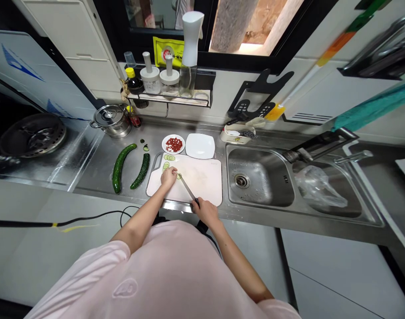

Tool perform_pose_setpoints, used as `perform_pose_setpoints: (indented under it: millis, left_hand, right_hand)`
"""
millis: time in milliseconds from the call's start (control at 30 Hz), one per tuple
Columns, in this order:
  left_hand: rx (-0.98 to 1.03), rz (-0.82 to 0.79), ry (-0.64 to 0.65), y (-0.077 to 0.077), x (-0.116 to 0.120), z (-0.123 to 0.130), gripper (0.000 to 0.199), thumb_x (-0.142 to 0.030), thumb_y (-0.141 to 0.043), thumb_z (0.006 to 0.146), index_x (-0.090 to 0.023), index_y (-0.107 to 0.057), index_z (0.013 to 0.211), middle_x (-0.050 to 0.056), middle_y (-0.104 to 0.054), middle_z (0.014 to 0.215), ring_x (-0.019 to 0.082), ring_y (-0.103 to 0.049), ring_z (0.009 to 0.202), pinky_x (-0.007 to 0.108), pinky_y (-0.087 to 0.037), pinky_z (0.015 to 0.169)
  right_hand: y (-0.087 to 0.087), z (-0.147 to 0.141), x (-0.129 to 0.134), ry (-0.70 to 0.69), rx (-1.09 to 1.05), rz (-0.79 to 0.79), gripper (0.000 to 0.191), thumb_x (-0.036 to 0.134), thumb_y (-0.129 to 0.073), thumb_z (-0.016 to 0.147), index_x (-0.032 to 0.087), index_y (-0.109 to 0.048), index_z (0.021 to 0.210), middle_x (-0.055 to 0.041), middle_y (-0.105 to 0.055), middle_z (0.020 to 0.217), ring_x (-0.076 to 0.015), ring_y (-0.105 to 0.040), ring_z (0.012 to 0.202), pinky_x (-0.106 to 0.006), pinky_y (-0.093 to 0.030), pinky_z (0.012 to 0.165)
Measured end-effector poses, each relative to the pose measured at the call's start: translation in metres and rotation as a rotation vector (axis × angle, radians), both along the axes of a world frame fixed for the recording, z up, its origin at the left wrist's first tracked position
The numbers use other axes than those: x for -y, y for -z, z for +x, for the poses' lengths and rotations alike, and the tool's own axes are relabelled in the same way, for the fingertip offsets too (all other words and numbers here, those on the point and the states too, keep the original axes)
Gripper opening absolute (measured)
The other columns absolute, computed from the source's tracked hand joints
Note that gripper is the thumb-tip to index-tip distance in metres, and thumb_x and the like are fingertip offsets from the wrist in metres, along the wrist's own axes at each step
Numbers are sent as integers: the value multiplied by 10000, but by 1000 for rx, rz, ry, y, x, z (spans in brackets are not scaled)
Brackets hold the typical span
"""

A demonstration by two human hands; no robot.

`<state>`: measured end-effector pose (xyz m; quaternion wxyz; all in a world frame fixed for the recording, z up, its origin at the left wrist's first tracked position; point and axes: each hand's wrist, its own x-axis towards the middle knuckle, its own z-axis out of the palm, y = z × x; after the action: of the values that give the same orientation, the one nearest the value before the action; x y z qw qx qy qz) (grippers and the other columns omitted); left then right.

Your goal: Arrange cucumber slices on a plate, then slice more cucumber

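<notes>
My right hand [206,211] is closed round the black handle of a knife [188,188], whose blade points up and left over the white cutting board [205,177]. At the blade's tip lies a cucumber slice [179,176]. My left hand [169,177] is on the board just left of it, fingers bent together; what they hold, if anything, is hidden. Several cucumber slices [169,157] lie at the board's upper left. Two whole-looking dark green cucumbers, a long one [118,170] and a shorter one [141,172], rest on the steel counter to the left.
Behind the board are a plate of chopped red pieces [173,144] and a white square plate [200,146]. A steel pot [111,120] stands back left, a pan [32,134] far left. The sink [260,177] is right, with a plastic bag [318,188] in its second basin.
</notes>
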<state>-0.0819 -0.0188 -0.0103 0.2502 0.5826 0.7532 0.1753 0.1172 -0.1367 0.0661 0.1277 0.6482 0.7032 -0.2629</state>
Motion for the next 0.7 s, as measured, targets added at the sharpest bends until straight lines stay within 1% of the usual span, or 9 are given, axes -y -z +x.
perform_pose_setpoints:
  millis: [167,433,567,700]
  left_hand:
    - [8,-24,-5,-2,0,1,193,-223,-533,805,-242,-653,954,30,-642,905,167,-579,879,260,-439,790]
    - [29,-16,-6,-1,-1,-1,182,-220,-556,786,-242,-654,937,19,-646,878,166,-582,865,253,-435,759]
    - [27,-25,-14,-1,-2,-1,205,-189,-538,783,-248,-658,939,16,-647,886,161,-582,854,251,-433,753]
    - [25,-30,-24,-2,-2,-1,193,-205,-534,790,-249,-658,931,20,-645,898,162,-582,849,253,-436,747]
  right_hand:
    - [-5,-4,-2,10,24,-28,423,474,-263,967,203,-563,1094,-105,-669,1003,-215,-624,941,-282,-381,753]
    - [-6,-10,-5,-2,32,-38,383,423,-281,964,192,-561,1087,-108,-676,971,-225,-632,929,-302,-396,757]
    - [-7,-8,-3,-10,36,-46,375,414,-284,965,188,-561,1078,-118,-673,982,-231,-633,930,-312,-399,763]
    - [-5,-4,1,-22,29,-39,381,420,-269,969,189,-558,1062,-113,-676,960,-232,-639,907,-310,-401,749]
